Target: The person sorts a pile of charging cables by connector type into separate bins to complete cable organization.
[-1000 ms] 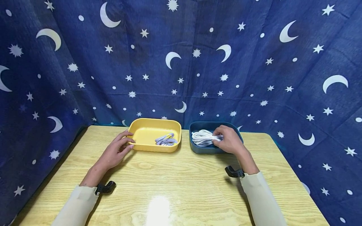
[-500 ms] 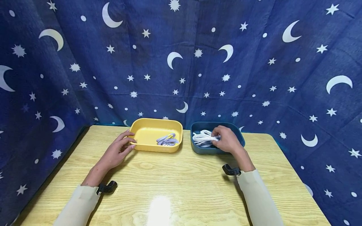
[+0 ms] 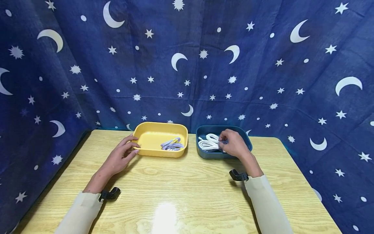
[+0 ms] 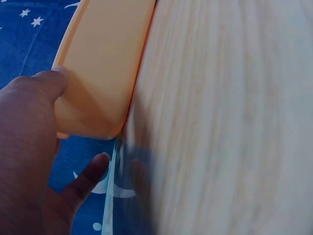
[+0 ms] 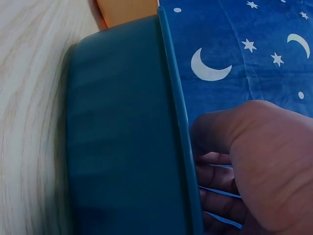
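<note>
Right hand [image 3: 234, 147]: fingers curled into white coiled cables [image 3: 208, 143], pinching them inside the dark blue tray [image 3: 201, 153].
Left hand [image 3: 119, 158]: relaxed, fingers touching the yellow tray [image 3: 152, 138] at its left end.
Yellow tray: smooth plastic, rounded rectangle; holds 1 coiled cable bundle [image 3: 171, 145].
Table [image 3: 181, 188]: light wood grain, glossy.
Backdrop [image 3: 187, 65]: blue cloth, white moons and stars.
Writing: none legible.
</note>
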`<action>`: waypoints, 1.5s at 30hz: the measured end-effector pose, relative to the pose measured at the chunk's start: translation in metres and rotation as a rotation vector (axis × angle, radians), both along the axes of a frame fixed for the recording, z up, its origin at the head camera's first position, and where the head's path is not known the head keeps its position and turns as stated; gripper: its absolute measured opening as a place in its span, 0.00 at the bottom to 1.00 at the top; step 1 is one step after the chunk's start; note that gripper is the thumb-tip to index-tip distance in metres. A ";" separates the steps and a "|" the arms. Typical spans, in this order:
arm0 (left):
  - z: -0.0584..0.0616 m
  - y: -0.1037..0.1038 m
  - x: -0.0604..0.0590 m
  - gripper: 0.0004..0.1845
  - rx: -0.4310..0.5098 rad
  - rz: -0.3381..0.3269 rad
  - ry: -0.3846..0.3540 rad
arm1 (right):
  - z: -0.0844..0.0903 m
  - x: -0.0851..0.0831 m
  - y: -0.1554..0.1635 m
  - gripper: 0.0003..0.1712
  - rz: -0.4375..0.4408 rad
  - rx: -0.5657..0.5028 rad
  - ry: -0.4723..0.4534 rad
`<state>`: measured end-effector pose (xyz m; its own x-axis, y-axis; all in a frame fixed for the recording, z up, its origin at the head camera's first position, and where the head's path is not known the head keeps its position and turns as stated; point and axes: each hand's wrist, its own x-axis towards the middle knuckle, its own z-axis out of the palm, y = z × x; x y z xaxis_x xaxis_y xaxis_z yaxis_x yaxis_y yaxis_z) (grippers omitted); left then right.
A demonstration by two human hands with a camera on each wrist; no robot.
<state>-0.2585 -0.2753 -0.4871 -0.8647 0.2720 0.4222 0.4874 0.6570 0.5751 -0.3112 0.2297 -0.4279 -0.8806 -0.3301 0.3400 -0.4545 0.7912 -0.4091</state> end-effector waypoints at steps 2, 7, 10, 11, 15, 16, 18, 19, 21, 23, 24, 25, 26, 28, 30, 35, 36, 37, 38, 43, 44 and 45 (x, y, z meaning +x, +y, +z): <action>-0.001 -0.001 0.001 0.05 -0.001 0.004 -0.005 | -0.001 0.000 0.000 0.03 -0.001 0.010 -0.001; -0.001 -0.001 0.001 0.05 -0.001 0.001 -0.008 | -0.002 0.001 0.000 0.03 -0.004 0.009 -0.004; 0.000 0.000 0.000 0.05 0.006 -0.008 -0.003 | -0.002 0.003 0.001 0.03 -0.006 0.002 -0.005; 0.001 0.000 0.000 0.05 0.010 -0.012 -0.003 | -0.002 0.003 0.002 0.03 -0.006 -0.001 -0.001; 0.001 -0.001 0.001 0.05 0.001 -0.012 0.007 | -0.003 0.005 0.004 0.03 0.002 -0.009 0.029; 0.001 -0.001 0.001 0.05 -0.002 -0.012 0.009 | -0.003 0.006 0.005 0.03 0.007 -0.013 0.037; 0.001 -0.001 0.001 0.05 -0.002 -0.009 0.008 | -0.004 0.007 0.008 0.03 0.016 -0.019 0.044; 0.002 -0.001 0.001 0.05 0.001 -0.009 0.007 | -0.004 0.008 0.009 0.03 0.019 -0.019 0.046; 0.002 -0.001 0.001 0.05 0.005 -0.011 0.007 | -0.005 0.010 0.011 0.02 0.029 -0.022 0.055; 0.001 -0.001 0.001 0.05 0.006 -0.010 0.005 | -0.005 0.013 0.014 0.01 0.031 -0.020 0.072; 0.001 -0.001 0.002 0.05 0.004 -0.010 0.005 | -0.005 0.014 0.015 0.01 0.031 -0.019 0.083; 0.001 -0.001 0.002 0.05 0.003 -0.010 0.005 | -0.004 0.015 0.017 0.02 0.030 -0.018 0.093; 0.001 -0.001 0.001 0.05 0.001 -0.010 0.005 | -0.004 0.017 0.018 0.02 0.030 -0.019 0.102; 0.001 -0.001 0.001 0.05 -0.004 -0.006 0.002 | -0.004 0.019 0.021 0.02 0.027 -0.020 0.114; 0.002 -0.001 0.001 0.05 -0.009 -0.005 0.001 | -0.004 0.022 0.023 0.02 0.026 -0.021 0.118; 0.002 0.000 0.000 0.05 -0.026 -0.007 0.005 | -0.004 0.030 0.031 0.01 0.029 -0.023 0.127; 0.003 0.000 0.001 0.06 -0.032 -0.006 0.007 | -0.005 0.032 0.033 0.01 0.030 -0.025 0.133; 0.003 0.000 0.001 0.06 -0.038 -0.003 0.008 | -0.004 0.034 0.034 0.02 0.034 -0.029 0.141; 0.003 0.000 0.001 0.06 -0.047 0.002 0.011 | -0.004 0.035 0.036 0.02 0.036 -0.036 0.149; 0.006 0.000 0.003 0.05 -0.078 0.013 0.038 | -0.002 0.043 0.049 0.05 0.041 -0.066 0.222; 0.007 0.001 0.003 0.05 -0.082 0.011 0.044 | -0.002 0.045 0.052 0.05 0.036 -0.066 0.233; 0.007 0.001 0.002 0.04 -0.082 0.008 0.047 | -0.002 0.047 0.055 0.05 0.029 -0.060 0.244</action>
